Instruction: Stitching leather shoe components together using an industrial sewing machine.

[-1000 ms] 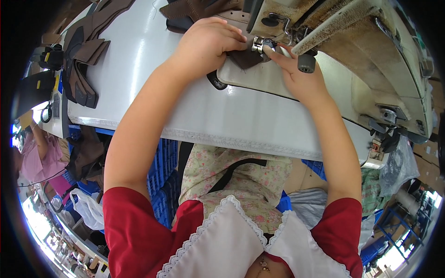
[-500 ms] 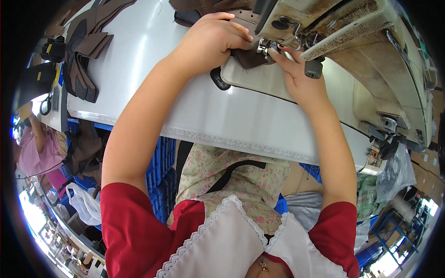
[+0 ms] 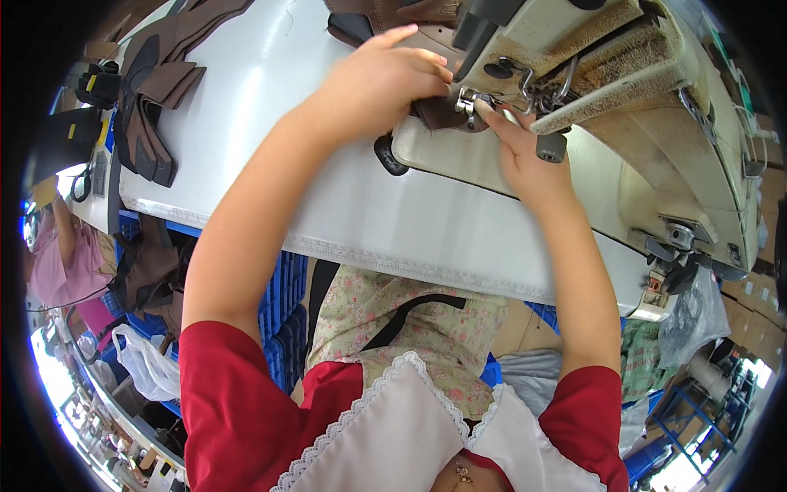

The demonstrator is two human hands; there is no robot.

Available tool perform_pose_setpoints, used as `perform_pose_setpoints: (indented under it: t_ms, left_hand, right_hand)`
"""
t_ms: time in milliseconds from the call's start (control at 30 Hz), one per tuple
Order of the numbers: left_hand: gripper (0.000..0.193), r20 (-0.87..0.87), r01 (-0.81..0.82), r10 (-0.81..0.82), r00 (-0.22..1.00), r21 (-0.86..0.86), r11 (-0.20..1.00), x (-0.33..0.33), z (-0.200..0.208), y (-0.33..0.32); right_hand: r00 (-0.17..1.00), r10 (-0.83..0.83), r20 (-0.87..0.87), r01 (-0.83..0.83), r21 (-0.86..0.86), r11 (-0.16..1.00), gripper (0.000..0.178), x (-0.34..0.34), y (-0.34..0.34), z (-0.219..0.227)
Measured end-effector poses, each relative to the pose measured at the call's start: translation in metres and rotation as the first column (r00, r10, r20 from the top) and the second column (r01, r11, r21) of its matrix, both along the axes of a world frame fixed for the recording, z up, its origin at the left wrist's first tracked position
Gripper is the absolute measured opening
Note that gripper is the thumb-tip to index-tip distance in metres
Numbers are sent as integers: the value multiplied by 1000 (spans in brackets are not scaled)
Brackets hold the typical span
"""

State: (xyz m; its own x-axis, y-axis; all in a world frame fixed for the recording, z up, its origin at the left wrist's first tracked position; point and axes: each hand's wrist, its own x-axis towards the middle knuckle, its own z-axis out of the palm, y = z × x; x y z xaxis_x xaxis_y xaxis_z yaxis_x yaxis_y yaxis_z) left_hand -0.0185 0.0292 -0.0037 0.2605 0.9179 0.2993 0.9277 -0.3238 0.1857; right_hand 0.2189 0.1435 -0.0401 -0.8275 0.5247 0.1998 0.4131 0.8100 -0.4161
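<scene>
A brown leather piece (image 3: 439, 113) lies under the metal presser foot (image 3: 468, 100) of a sewing machine (image 3: 631, 90). My left hand (image 3: 381, 86) is slightly blurred; its thumb and curled fingers grip the leather just left of the foot, and one finger points off toward the far side. Right beside the foot, my right hand (image 3: 531, 156) has its thumb and finger at the leather's right edge. Machine parts hide some of its fingertips. More stitched brown leather (image 3: 381, 15) extends behind my left hand.
Stacked dark brown strips (image 3: 147, 107) lie on the white table (image 3: 246, 139) at the left. A ruler strip (image 3: 393, 261) runs along its front edge. Blue crates (image 3: 283, 295) stand below. Another person in pink (image 3: 70, 254) sits far left. A plastic bag (image 3: 695, 316) hangs at the right.
My left hand has shifted slightly right, and its far finger is raised more from the others. The leather has turned a little under the foot. My right hand stays close to the foot.
</scene>
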Motion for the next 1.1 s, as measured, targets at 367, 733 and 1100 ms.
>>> perform_pose_setpoints:
  t_ms: [367,733,1100]
  left_hand:
    - [30,118,-167,157,981,83,982,35,-18,-17]
    - [25,172,-142,130,977,63,988,29,-20,-9]
    - [27,272,-130,116,955,32,991,28,-22,-9]
  right_hand:
    - [1000,6,7,-6,-43,999,51,-1,-3,4]
    - [997,58,-42,-55,66,996,52,-2,-11,12]
    - [999,39,-16,-37,83,996,50,0,-13,6]
